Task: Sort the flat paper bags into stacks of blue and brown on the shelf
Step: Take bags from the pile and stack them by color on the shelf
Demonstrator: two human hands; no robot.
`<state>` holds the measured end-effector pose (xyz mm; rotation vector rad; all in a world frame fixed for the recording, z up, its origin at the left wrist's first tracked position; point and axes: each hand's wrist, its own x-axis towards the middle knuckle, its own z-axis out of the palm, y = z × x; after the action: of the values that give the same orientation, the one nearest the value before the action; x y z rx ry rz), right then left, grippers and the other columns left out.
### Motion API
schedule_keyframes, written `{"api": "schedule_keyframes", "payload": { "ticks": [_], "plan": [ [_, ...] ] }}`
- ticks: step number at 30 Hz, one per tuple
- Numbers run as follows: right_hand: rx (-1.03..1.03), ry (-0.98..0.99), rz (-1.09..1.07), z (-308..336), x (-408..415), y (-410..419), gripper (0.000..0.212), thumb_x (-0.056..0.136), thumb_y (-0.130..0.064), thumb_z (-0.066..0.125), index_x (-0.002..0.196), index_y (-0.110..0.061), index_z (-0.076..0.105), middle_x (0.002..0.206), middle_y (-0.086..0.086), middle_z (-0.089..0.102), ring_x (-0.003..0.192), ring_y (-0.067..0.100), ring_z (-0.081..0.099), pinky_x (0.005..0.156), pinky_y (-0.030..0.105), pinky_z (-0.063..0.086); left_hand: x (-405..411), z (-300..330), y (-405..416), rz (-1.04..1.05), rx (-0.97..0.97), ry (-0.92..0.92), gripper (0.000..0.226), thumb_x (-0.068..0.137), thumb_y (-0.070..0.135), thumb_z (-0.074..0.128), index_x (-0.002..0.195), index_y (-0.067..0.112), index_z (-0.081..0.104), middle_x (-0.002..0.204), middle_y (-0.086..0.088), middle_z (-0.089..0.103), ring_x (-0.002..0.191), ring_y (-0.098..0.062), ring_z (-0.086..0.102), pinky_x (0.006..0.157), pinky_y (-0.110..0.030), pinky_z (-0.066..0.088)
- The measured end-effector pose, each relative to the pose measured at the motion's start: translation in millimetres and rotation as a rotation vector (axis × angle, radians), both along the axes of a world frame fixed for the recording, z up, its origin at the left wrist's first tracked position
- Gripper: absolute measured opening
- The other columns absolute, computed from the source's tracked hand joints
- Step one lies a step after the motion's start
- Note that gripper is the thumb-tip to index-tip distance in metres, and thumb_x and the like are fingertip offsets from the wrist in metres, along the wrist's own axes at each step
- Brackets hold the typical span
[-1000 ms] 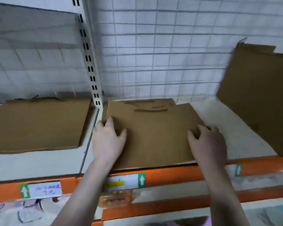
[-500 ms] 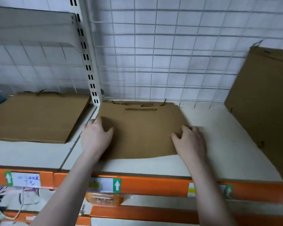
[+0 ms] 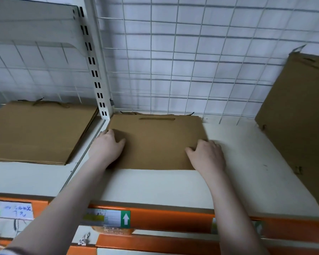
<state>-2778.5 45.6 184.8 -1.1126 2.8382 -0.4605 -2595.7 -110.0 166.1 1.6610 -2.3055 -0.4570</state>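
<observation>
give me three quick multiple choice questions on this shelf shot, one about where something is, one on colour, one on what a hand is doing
1. Where does the leaning cardboard sheet stand?
A. at the right end of the shelf
B. left of the white upright
C. on the orange beam

2. What colour is the bag stack under the hands?
A. blue
B. brown
C. white

3. What is the left hand doing?
A. lifting a bag off the shelf
B. hanging free
C. resting on the stack's left edge

Answers:
1 A, it tilts up at the right, past the bare shelf.
2 B, the top bag is plain brown paper.
3 C, it lies on the left edge, with the right hand at the right edge.
</observation>
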Motion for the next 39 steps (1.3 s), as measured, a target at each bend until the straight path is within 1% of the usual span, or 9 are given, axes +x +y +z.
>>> {"api": "schedule_keyframes", "payload": {
  "ticks": [4, 6, 10, 13, 17, 23, 28, 34, 39],
  "plan": [
    [0.008, 0.015, 0.01, 2, 3, -11, 0.04, 0.094, -0.033, 0.046, 0.115, -0.001, 0.057, 0.121, 0.02, 0.054, 0.115, 0.033, 0.047, 0.088, 0.033, 0.041, -4, 0, -14, -0.006, 0.007, 0.004, 0.039, 0.095, 0.034, 0.047, 0.115, 0.0, 0.049, 0.126, -0.017, 0.05, 0.121, -0.032, 0.045, 0.092, -0.039, 0.039],
    [0.016, 0.038, 0.02, 1, 5, -14, 0.04, 0.095, -0.033, 0.044, 0.115, -0.001, 0.057, 0.121, 0.021, 0.054, 0.115, 0.033, 0.046, 0.091, 0.033, 0.039, -7, -2, -18, -0.002, -0.002, -0.007, 0.041, 0.096, 0.033, 0.045, 0.118, -0.002, 0.048, 0.13, -0.018, 0.047, 0.124, -0.032, 0.042, 0.096, -0.039, 0.036],
    [0.021, 0.081, 0.025, -1, 4, -19, 0.042, 0.096, -0.035, 0.042, 0.116, 0.0, 0.055, 0.12, 0.021, 0.054, 0.114, 0.033, 0.046, 0.093, 0.034, 0.037, -10, -8, -21, 0.008, -0.031, -0.068, 0.053, 0.097, 0.037, 0.037, 0.134, -0.002, 0.038, 0.145, -0.017, 0.035, 0.135, -0.032, 0.031, 0.107, -0.04, 0.028],
    [0.013, 0.108, 0.017, -5, 3, -21, 0.043, 0.096, -0.036, 0.041, 0.116, -0.001, 0.055, 0.12, 0.02, 0.054, 0.113, 0.032, 0.047, 0.09, 0.034, 0.039, -11, -11, -22, 0.014, -0.048, -0.074, 0.056, 0.097, 0.039, 0.036, 0.136, 0.0, 0.036, 0.144, -0.017, 0.034, 0.136, -0.032, 0.029, 0.109, -0.042, 0.028],
    [-0.008, 0.116, -0.006, -8, 3, -20, 0.043, 0.095, -0.038, 0.042, 0.117, -0.003, 0.054, 0.121, 0.018, 0.054, 0.114, 0.031, 0.046, 0.087, 0.033, 0.041, -11, -9, -18, 0.027, -0.086, -0.069, 0.054, 0.096, 0.039, 0.038, 0.133, 0.0, 0.04, 0.141, -0.017, 0.038, 0.131, -0.034, 0.033, 0.104, -0.042, 0.031],
    [-0.009, 0.12, 0.005, -13, 3, -16, 0.045, 0.095, -0.043, 0.042, 0.118, -0.005, 0.052, 0.121, 0.018, 0.052, 0.115, 0.031, 0.047, 0.09, 0.034, 0.039, -11, -2, -5, 0.065, -0.145, -0.114, 0.045, 0.096, 0.039, 0.043, 0.119, 0.002, 0.052, 0.135, -0.017, 0.043, 0.124, -0.035, 0.039, 0.097, -0.04, 0.036],
    [0.007, 0.082, 0.044, -16, 7, -13, 0.052, 0.095, -0.044, 0.043, 0.123, -0.001, 0.047, 0.137, 0.03, 0.039, 0.124, 0.035, 0.041, 0.098, 0.036, 0.036, -6, -1, -1, 0.07, -0.14, -0.141, 0.046, 0.096, 0.04, 0.042, 0.116, 0.0, 0.053, 0.132, -0.018, 0.045, 0.121, -0.036, 0.043, 0.094, -0.04, 0.038],
    [0.015, 0.082, 0.047, -16, 6, -18, 0.056, 0.095, -0.044, 0.043, 0.128, 0.002, 0.043, 0.141, 0.033, 0.033, 0.126, 0.037, 0.04, 0.098, 0.037, 0.037, -8, -2, -3, 0.054, -0.133, -0.174, 0.047, 0.097, 0.039, 0.04, 0.118, -0.001, 0.052, 0.133, -0.021, 0.045, 0.12, -0.038, 0.044, 0.096, -0.04, 0.036],
    [0.009, 0.098, 0.045, -18, 3, -21, 0.055, 0.094, -0.045, 0.044, 0.126, 0.001, 0.047, 0.129, 0.026, 0.047, 0.116, 0.035, 0.047, 0.091, 0.036, 0.039, -7, 1, -2, 0.048, -0.109, -0.166, 0.05, 0.097, 0.041, 0.04, 0.12, -0.002, 0.051, 0.135, -0.02, 0.043, 0.122, -0.038, 0.042, 0.097, -0.041, 0.036]
  ]
}}
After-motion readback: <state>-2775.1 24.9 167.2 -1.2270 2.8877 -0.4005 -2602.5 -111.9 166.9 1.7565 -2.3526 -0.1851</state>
